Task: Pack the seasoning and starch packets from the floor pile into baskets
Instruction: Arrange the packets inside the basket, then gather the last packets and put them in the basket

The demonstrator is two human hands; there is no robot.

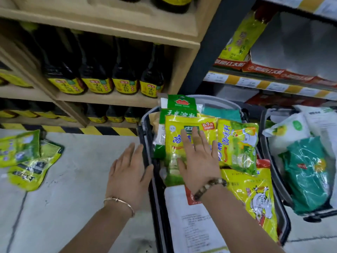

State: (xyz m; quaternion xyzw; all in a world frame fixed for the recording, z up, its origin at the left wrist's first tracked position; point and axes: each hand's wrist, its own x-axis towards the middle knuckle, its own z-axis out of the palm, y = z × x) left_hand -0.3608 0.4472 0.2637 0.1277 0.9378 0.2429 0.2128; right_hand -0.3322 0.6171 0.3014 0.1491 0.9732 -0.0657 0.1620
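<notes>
Two flat hands work one grey basket [145,123]: the right hand [197,161] presses, fingers straight, on a yellow seasoning packet [189,128], the left hand [127,172], fingers spread, beside the rim.

The yellow packets [189,125] in the near basket [155,190] are glossy plastic film, creased and catching white glare; the floor packets [27,161] on the left have the same shiny skin. The teal bag [308,172] on the right is crinkled, highly reflective film. A white bag [186,216] nearest looks matt. The basket's rim is smooth grey plastic. The floor [82,170] is matt grey, concrete-like, scuffed. The shelf [109,33] is pale matt wood; its bottles [94,70] are dark and glossy, glass or plastic, I cannot tell. The post [213,42] is dark and matt. The bracelet [209,187] is of dull brown beads; the bangle [118,200] looks like thin shiny metal.
</notes>
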